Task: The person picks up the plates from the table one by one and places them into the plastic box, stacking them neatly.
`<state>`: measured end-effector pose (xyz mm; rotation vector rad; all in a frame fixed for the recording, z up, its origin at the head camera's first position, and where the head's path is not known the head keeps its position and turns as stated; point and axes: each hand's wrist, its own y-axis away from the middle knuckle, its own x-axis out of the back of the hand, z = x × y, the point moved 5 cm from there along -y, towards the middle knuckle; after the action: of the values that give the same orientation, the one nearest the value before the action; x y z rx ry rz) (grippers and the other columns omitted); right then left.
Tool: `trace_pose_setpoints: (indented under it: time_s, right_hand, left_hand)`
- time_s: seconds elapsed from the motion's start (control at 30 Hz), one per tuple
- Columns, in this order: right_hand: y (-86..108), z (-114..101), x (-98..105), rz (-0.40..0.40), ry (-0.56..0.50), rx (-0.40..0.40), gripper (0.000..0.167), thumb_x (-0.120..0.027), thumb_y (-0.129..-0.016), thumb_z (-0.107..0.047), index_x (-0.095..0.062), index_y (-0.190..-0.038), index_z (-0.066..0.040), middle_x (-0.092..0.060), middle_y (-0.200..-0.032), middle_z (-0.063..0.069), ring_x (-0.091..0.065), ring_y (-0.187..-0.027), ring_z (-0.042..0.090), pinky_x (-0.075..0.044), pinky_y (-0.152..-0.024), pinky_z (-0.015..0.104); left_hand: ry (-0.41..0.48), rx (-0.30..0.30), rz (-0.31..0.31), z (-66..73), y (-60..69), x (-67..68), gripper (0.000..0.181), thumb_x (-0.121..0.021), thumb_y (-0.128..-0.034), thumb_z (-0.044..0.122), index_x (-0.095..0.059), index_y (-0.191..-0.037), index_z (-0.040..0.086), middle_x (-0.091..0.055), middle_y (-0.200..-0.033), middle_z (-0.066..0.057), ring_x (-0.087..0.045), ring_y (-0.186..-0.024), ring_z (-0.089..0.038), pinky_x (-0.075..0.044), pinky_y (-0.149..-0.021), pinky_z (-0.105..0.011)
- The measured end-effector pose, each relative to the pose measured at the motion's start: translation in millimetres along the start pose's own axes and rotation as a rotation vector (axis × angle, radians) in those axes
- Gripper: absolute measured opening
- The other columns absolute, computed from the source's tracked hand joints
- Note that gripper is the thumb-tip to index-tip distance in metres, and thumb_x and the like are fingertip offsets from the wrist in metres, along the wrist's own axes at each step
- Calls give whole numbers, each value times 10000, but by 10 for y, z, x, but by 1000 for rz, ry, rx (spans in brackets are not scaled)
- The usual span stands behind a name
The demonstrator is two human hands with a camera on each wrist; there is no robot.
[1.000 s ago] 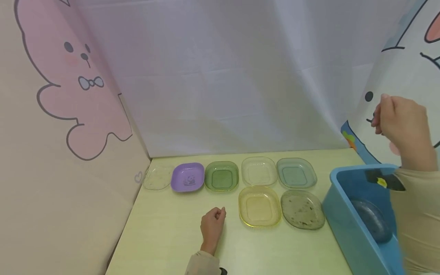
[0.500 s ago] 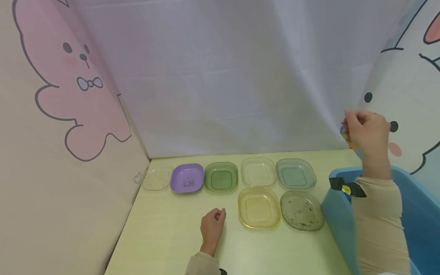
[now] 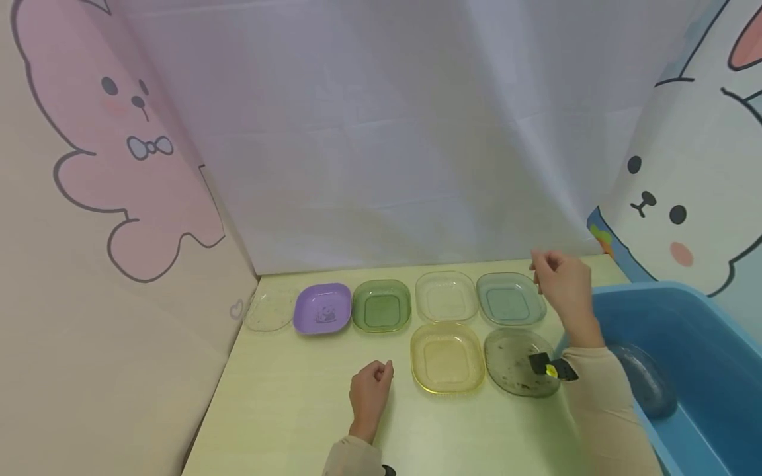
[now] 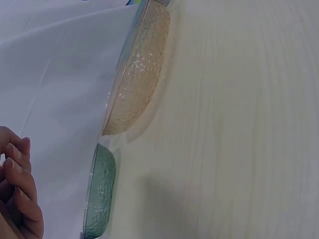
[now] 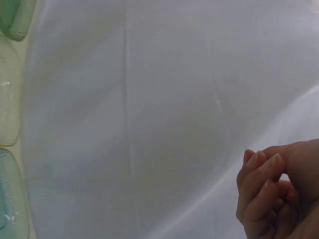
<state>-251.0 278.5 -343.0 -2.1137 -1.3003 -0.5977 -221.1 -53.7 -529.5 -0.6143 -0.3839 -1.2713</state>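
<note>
My right hand (image 3: 562, 285) is raised near the teal dish (image 3: 506, 301), its fingers loosely curled and nothing held. In the right wrist view, that same hand (image 5: 271, 189) has its fingertips close to the thumb. My left hand (image 3: 369, 395) rests low over the table, loosely curled and holding nothing, left of the yellow dish (image 3: 448, 360). Under my right wrist sits a grey, speckled dish (image 3: 506, 363), partly covered by the black strap. A clear dish (image 3: 445, 297), a green dish (image 3: 381, 320), a purple dish (image 3: 312, 309) and another clear dish (image 3: 270, 311) complete the back row.
A blue basin (image 3: 702, 337) stands at the right edge, with a dark dish (image 3: 645, 380) lying inside it. The pale table (image 3: 286, 396) meets a white cloth (image 3: 369, 165) behind the dishes. Printed side panels flank both sides.
My right hand has come leftward and down, from above the basin to beside the teal dish. My left hand has hardly moved, and the dishes keep their places.
</note>
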Motion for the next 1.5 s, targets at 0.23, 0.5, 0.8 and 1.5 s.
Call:
trace_pose_setpoints:
  time_s: [0.23,0.5,0.8,1.5]
  right_hand:
    - [216,321,-356,-88,78,11,460,-389,-973,-370,-630,-817,-10,-567,-563,42,-488,-459,134,-371,-455,301]
    - [366,613,-657,-230,96,-58,421,-385,-981,-339,-621,-845,-17,-570,-605,51,-499,-491,132,-385,-470,297]
    - [540,846,-885,-284,139,-57,363,-424,-972,-278,-583,-736,-53,-540,-577,24,-445,-491,135,-349,-485,288]
    - [803,1260,-1080,-342,67,-204,361,-453,-954,-245,-608,-758,16,-515,-539,0,-464,-491,127,-359,-519,282]
  left_hand:
    - [0,-11,-3,11,13,-25,278,-635,-840,227,-595,-575,157,-458,-483,83,-289,-427,32,-273,-418,-184]
    - [4,-2,-26,14,17,-82,273,-640,-837,238,-607,-579,156,-471,-484,76,-283,-428,47,-268,-419,-177]
    - [-18,7,-27,-6,20,-110,271,-648,-824,228,-598,-566,166,-471,-481,85,-303,-430,28,-270,-421,-179]
    - [-77,81,-141,-205,-42,-272,266,-631,-844,269,-623,-603,156,-504,-510,69,-359,-445,-32,-295,-424,-208]
